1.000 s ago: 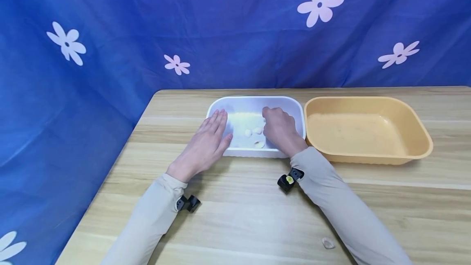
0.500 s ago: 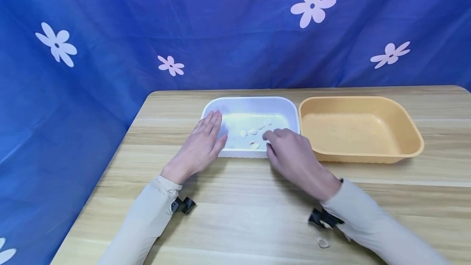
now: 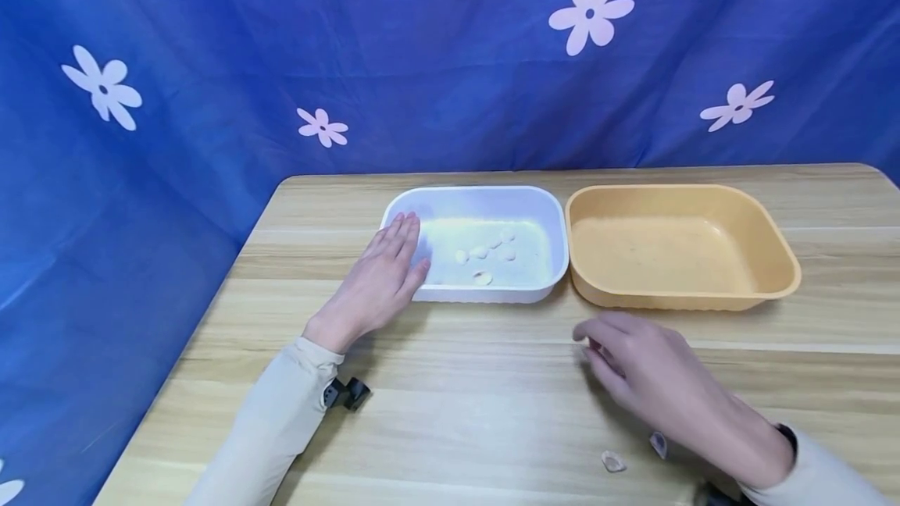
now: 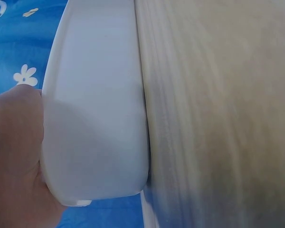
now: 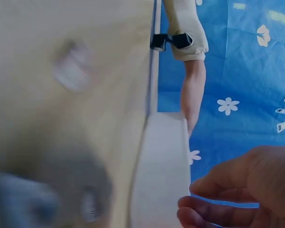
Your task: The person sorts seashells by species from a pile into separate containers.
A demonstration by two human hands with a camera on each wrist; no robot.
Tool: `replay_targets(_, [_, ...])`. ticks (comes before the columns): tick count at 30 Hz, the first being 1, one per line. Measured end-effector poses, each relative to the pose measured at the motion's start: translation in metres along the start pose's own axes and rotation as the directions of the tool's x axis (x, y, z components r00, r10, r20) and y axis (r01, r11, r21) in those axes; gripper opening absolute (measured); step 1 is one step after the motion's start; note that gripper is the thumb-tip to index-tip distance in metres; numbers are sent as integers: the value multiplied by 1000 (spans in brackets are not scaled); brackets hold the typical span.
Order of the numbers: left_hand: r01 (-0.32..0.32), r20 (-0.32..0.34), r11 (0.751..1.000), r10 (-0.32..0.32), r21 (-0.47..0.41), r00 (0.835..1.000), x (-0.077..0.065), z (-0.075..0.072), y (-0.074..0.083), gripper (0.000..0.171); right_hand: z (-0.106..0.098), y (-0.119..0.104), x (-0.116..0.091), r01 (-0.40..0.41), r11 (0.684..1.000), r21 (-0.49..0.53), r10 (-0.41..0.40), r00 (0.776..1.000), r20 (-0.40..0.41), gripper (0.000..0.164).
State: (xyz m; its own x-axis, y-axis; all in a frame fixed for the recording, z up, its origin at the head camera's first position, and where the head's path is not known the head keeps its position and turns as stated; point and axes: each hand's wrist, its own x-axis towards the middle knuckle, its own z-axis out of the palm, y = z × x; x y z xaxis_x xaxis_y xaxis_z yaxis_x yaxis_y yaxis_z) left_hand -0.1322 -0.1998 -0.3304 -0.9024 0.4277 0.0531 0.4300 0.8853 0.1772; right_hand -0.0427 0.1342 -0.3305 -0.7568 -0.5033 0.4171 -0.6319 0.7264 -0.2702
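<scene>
My left hand (image 3: 376,276) rests over the left end of a white plastic basin (image 3: 492,294), fingers straight across its rim. The left wrist view shows the thumb side of this hand (image 4: 16,152) against the basin's wall (image 4: 95,95). Several small seashells (image 3: 480,252) lie inside, one larger shell (image 3: 482,278) nearest the front wall. Above the table, in front of the yellow basin (image 3: 682,302), my right hand (image 3: 657,373) pinches what looks like a small pale shell, mostly hidden by the fingers. One shell (image 3: 613,461) and another shell (image 3: 658,445) lie on the table below it.
The yellow basin stands right of the white one, their rims close together. The wooden table (image 3: 457,428) ends at the left beside a blue flowered curtain (image 3: 436,61), which also hangs behind. Shells in the right wrist view are blurred.
My right hand has come out of the white basin and moved right and toward me, over the table. My left hand has stayed on the basin; the head view has shifted slightly.
</scene>
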Motion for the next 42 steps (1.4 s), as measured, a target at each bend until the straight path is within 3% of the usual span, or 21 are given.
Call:
replay_targets(4, [3, 7, 1000, -3, 2, 1000, 1, -1, 1, 66, -1, 7, -23, -50, 999, -7, 51, 997, 63, 17])
replay_targets(10, [3, -1, 1000, -3, 6, 1000, 1, -1, 1, 64, -2, 17, -45, -93, 996, -4, 93, 991, 96, 23])
replay_targets(16, [-1, -8, 1000, 1, 2, 1000, 1, 0, 1, 63, -1, 22, -59, -114, 994, -5, 114, 992, 58, 28])
replay_targets(25, [2, -11, 1000, -2, 9, 1000, 1, 0, 1, 64, 0, 29, -73, -220, 973, -66, 228, 963, 143, 24])
replay_targets(42, [9, 5, 1000, -9, 5, 1000, 0, 0, 1, 65, 8, 31, -76, -125, 992, 33, 122, 990, 65, 31])
